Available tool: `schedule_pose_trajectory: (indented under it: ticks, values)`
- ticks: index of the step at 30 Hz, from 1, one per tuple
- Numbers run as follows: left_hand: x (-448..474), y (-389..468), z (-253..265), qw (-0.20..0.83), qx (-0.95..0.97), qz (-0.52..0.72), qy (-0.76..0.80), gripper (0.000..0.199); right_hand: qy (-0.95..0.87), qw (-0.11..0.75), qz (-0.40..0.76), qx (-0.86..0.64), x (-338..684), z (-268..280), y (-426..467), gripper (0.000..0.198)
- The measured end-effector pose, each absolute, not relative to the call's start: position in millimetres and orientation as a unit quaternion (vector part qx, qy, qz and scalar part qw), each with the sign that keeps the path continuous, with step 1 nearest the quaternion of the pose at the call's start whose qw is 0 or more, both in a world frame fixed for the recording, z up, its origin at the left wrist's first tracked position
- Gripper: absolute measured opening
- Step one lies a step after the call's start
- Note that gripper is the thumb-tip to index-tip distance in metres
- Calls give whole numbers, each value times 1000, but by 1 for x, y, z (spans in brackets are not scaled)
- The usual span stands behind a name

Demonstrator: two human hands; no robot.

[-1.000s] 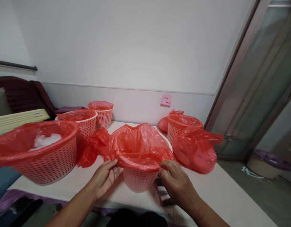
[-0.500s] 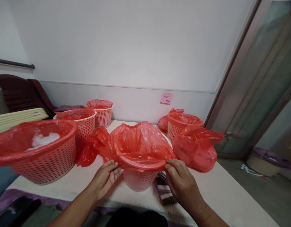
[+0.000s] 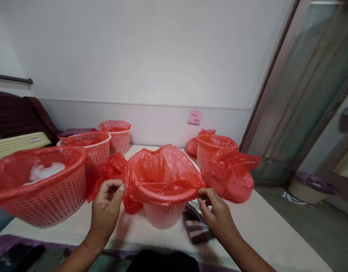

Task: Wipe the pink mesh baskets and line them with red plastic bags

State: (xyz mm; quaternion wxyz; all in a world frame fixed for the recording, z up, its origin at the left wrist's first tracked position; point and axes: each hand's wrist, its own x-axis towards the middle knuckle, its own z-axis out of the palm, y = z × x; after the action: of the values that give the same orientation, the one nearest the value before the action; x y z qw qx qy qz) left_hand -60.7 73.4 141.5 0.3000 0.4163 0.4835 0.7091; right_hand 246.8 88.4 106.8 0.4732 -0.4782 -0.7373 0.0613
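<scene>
In the middle stands a pale plastic basket [image 3: 164, 216], its mouth covered by a red plastic bag [image 3: 168, 166] whose front edge folds over the rim. My right hand [image 3: 215, 211] pinches the bag at the basket's front right rim. To the left of the basket is my left hand [image 3: 106, 211], raised beside the bag's left side, with loosely curled fingers and no visible hold on it. Part of the bag hangs down beyond the rim there. A crumpled red plastic bag [image 3: 108, 168] lies behind my left hand.
A large lined basket [image 3: 57, 200] with something white inside stands at left. Other lined baskets [image 3: 121, 141] [image 3: 204, 155] are towards the wall. A filled red bag [image 3: 230, 179] sits at right. A dark striped cloth-like item [image 3: 198, 230] lies by my right hand.
My left hand has come off the front left rim and moved left and up, its fingers now curled. My right hand stays at the right rim. The view has shifted slightly.
</scene>
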Motion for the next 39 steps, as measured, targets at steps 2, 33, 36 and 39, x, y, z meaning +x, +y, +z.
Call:
schedule_pose_trajectory:
  ticks: [2, 33, 36, 39]
  values:
    - [-53, 74, 164, 217, 592, 629, 454, 10, -732, 472, 83, -484, 244, 105, 90, 10]
    - [-6, 109, 143, 19, 894, 274, 355, 10, -730, 434, 19, -527, 227, 174, 133, 31]
    - [-6, 105, 142, -2, 897, 258, 358, 8, -721, 395, 35, -569, 227, 165, 154, 12]
    - [-4, 99, 139, -28, 901, 227, 368, 6, -680, 419, 14, -602, 237, 156, 164, 14]
